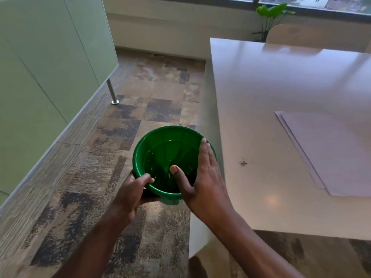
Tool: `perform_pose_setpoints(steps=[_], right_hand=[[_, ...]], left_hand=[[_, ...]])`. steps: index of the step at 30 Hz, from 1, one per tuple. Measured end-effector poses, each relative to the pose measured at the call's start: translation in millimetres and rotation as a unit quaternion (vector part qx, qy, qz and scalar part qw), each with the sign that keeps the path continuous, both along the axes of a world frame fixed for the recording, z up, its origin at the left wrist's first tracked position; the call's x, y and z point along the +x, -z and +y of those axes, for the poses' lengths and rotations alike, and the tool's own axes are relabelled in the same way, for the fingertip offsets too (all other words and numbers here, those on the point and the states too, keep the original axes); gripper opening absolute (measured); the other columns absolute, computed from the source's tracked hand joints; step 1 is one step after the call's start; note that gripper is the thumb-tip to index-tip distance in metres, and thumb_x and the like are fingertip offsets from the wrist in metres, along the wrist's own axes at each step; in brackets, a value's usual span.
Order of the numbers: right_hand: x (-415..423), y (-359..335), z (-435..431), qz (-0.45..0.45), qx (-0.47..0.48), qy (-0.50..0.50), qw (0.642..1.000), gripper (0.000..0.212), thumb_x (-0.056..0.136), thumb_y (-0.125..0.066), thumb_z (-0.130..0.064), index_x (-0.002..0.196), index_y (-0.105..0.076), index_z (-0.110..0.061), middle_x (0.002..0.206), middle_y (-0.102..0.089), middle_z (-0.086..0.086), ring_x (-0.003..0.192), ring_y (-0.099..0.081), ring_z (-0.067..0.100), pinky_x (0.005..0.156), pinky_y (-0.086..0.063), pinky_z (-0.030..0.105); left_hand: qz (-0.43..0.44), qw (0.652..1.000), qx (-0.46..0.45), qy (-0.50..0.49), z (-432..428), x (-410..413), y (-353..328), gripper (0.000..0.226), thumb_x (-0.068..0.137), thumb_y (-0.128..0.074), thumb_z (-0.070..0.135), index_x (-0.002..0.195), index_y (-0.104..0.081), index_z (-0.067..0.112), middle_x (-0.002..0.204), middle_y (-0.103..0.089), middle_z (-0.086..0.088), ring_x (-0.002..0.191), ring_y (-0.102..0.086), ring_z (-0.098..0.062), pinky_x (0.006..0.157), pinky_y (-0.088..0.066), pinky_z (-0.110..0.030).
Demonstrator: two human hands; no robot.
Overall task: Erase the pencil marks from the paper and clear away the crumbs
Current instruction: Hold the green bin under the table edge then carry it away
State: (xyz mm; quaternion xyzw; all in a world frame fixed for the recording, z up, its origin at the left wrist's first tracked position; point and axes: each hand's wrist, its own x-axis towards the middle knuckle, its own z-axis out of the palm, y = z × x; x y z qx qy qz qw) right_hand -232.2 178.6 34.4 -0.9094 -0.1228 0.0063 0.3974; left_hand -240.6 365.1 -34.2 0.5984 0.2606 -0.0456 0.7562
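Left hand [132, 193] is curled round the near rim of the green bucket [145, 149], thumb hooked inside, holding it right beside the table [271, 87] edge, over open floor [156, 93]. Right hand [206, 177] is flat, fingers straight along the bucket's right rim, gripping nothing. Dark crumbs [243, 163] sit on the tabletop near that edge, with the paper [337, 153] further right. Green cabinets [40, 57] on a metal leg [112, 91] hem the left; chair [311, 37] and plant [273, 15] are at the back.
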Motion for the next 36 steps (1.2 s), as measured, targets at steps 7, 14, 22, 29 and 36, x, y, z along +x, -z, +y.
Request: perform_pose_setpoints(steps=[7,14,22,29,36], right_hand=[[30,-19,-78,-0.045,-0.008,0.011,0.999,0.092,0.092,-0.050,-0.064,0.162,-0.007,-0.022,0.168,-0.017,0.000,0.153,-0.021,0.017,0.116,-0.023,0.031],[46,5,-138,0.007,-0.052,0.066,0.996,0.098,0.087,-0.050,-0.067,0.162,-0.005,-0.024,0.169,-0.014,0.000,0.153,-0.024,0.026,0.118,-0.030,0.044],[51,23,-158,0.010,-0.164,0.047,0.985,0.112,0.083,-0.035,-0.084,0.162,0.002,-0.013,0.170,0.000,0.006,0.157,-0.001,0.020,0.128,-0.008,0.039],[45,26,-151,0.025,-0.268,0.045,0.962,0.119,0.080,-0.013,-0.092,0.158,0.015,-0.007,0.167,0.019,0.015,0.154,0.020,0.025,0.125,0.010,0.037],[44,27,-128,0.040,-0.302,0.069,0.950,0.120,0.081,-0.004,-0.091,0.155,0.017,0.000,0.163,0.022,0.024,0.152,0.023,0.032,0.126,0.010,0.044]], left_hand=[[0.009,1.000,-0.010,-0.013,-18,1,-8,0.030,0.099,-0.050,0.000,0.127,-0.053,0.008,0.109,-0.063,-0.022,0.091,-0.069,-0.037,0.058,-0.063,-0.040],[0.014,0.999,0.014,-0.028,-25,3,-6,0.033,0.098,-0.050,-0.001,0.128,-0.053,0.010,0.108,-0.062,-0.020,0.090,-0.067,-0.036,0.057,-0.064,-0.040],[0.033,0.998,0.045,-0.034,-28,3,-2,0.032,0.098,-0.049,-0.001,0.129,-0.051,0.008,0.104,-0.059,-0.019,0.090,-0.066,-0.037,0.056,-0.064,-0.040],[0.038,0.997,0.058,-0.020,-25,-7,-14,0.018,0.099,-0.049,-0.001,0.112,-0.054,0.011,0.100,-0.056,-0.022,0.086,-0.064,-0.036,0.054,-0.063,-0.038],[0.049,0.996,0.080,0.015,-17,-6,-31,0.018,0.099,-0.049,-0.001,0.115,-0.054,0.007,0.095,-0.059,-0.020,0.080,-0.065,-0.035,0.058,-0.065,-0.042]])
